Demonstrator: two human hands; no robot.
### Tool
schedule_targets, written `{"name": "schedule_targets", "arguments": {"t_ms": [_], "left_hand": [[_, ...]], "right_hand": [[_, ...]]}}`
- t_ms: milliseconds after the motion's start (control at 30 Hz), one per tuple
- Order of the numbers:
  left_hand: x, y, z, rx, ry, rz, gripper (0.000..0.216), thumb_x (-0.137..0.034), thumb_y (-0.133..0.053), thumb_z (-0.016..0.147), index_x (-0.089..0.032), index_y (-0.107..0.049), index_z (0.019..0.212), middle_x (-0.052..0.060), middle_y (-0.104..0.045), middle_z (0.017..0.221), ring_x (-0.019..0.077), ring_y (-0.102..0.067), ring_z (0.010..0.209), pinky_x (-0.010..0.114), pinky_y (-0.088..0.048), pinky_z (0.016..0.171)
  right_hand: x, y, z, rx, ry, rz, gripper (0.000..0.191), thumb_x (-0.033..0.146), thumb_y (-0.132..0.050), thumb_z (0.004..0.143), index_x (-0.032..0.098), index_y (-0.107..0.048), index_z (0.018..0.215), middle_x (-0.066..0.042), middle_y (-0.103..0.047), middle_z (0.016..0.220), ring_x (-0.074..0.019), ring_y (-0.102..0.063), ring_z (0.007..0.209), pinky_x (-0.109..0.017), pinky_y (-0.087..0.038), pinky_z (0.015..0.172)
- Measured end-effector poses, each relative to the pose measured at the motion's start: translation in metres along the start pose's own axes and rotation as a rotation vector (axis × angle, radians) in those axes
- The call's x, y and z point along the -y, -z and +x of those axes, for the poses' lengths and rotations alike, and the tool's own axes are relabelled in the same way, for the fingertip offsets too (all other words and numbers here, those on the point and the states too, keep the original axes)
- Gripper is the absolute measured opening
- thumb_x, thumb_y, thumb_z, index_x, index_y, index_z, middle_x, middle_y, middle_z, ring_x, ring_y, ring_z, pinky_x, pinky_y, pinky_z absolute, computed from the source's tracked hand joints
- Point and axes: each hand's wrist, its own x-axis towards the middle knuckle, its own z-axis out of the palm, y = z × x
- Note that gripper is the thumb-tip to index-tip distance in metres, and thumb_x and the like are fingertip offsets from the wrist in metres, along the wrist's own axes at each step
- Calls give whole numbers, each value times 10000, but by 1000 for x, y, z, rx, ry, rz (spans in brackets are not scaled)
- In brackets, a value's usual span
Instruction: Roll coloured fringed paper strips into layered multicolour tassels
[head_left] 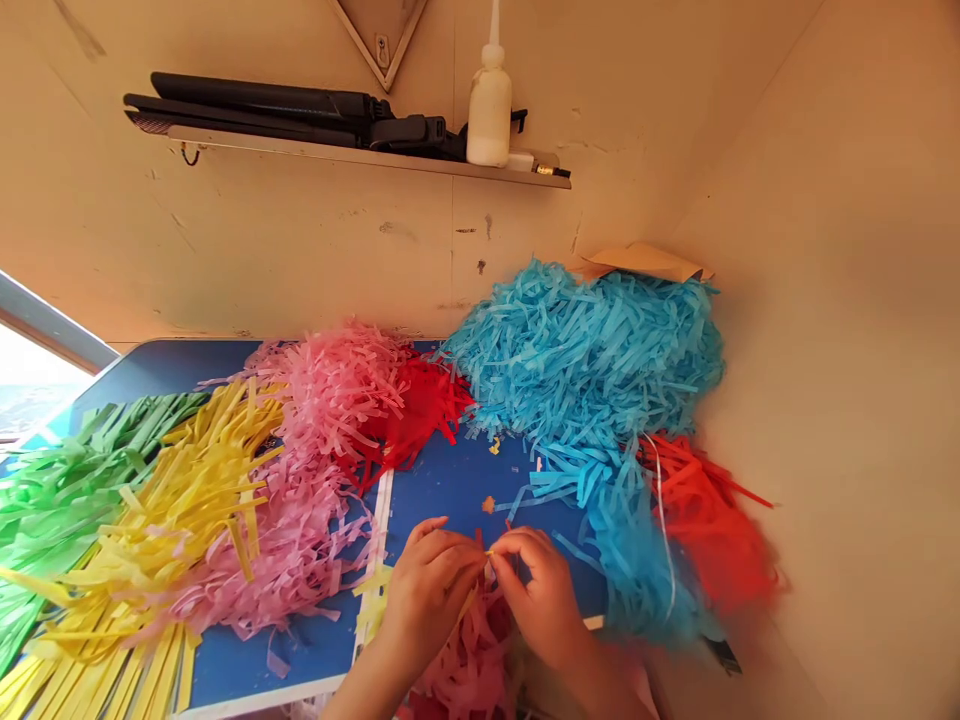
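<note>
Blue bench (pixel 442 482) against a tan wall (pixel 300 240), two hands pinching a bit of yellow

A narrow shelf (pixel 337 152) on the wall carries a white bottle (pixel 489 112) and some black gear. Below it, the bench is heaped with cut paper: green strips (pixel 67 480) at the far left, then yellow strips (pixel 187 500), a pink pile (pixel 337 390), a red pile (pixel 411 410) and a big light-blue pile (pixel 592 360) toward the right.

At the near edge, the left hand (pixel 439 580) and right hand (pixel 536 580) almost meet, thumbs and fingertips closed on a small yellow piece (pixel 490 553) between them; its exact shape is too small to tell. The remaining fingers are bent. Pink strips (pixel 469 660) hang just beneath the hands; whether they join the yellow piece cannot be told. A white string (pixel 664 520) crosses the light-blue pile, well right of the hands.
</note>
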Motion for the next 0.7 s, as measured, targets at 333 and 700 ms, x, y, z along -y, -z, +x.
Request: {"name": "schedule_targets", "arguments": {"t_ms": [333, 700], "left_hand": [[4, -12, -3, 65, 174, 7, 249, -338, -529, 928, -239, -632, 724, -13, -710, 686, 158, -697, 644, 246, -561, 609], [9, 13, 12, 93, 309, -264, 321, -565, -647, 809, -269, -756, 747, 10, -752, 726, 159, -719, 642, 163, -567, 592]], "right_hand": [[-4, -5, -2, -11, 92, -89, 114, 152, -582, 840, 235, -638, 786, 11, -702, 770, -167, -642, 742, -296, -449, 755], [-138, 184, 118, -208, -588, -923, 174, 227, -608, 886, 143, -750, 939, -168, -693, 1079, -264, -665, 964, -306, -481, 763]]}}
